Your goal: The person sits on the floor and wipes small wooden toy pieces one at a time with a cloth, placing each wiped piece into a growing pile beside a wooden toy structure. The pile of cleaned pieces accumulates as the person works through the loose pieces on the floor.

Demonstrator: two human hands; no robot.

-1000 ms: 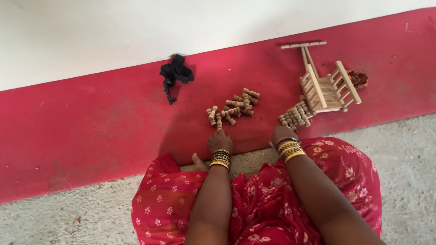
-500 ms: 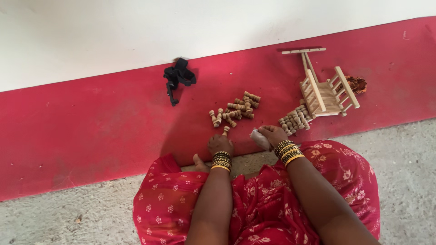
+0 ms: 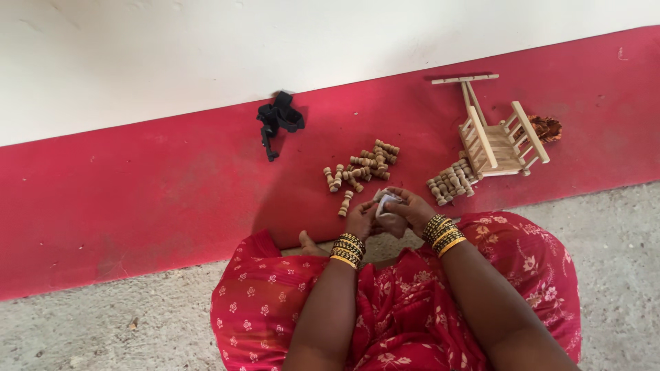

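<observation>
My left hand [image 3: 360,218] and my right hand [image 3: 405,210] meet in front of my lap, both gripping a small whitish object [image 3: 385,200] between the fingers; what it is cannot be made out. Just beyond them a loose heap of small turned wooden pegs [image 3: 361,168] lies on the red floor band. A second tidy row of pegs [image 3: 450,183] sits to the right, beside a small wooden frame like a toy cart [image 3: 498,137]. Gold and dark bangles ring both wrists.
A black clamp-like object [image 3: 277,120] lies on the red band near the white wall [image 3: 275,48]. A brownish scrap [image 3: 546,127] sits behind the wooden frame. Grey rough floor [image 3: 103,323] spreads left and right of my red patterned skirt.
Both hands have drawn together from being apart on the floor. The right hand moved left and the small whitish object is now held between the two hands.
</observation>
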